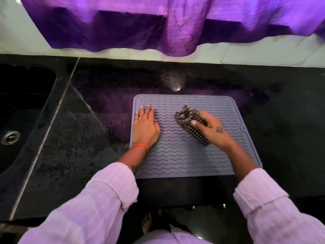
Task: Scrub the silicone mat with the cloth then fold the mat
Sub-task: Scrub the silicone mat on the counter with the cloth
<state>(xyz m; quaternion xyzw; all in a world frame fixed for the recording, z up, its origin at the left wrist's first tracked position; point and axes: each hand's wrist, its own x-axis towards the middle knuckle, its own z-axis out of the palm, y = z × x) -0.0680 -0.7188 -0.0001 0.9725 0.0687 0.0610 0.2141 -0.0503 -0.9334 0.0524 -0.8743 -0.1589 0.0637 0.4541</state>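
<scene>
left hand (145, 126) flat on mat (184, 155), right hand (213, 130) gripping cloth (190, 123)

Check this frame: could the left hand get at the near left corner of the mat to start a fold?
Probably yes. The left hand lies flat on the mat by its left edge, holding nothing. The near left corner sits just beneath that forearm with nothing on it. The right hand grips the cloth farther right.

Head view, steeply down, close overhead.
</scene>
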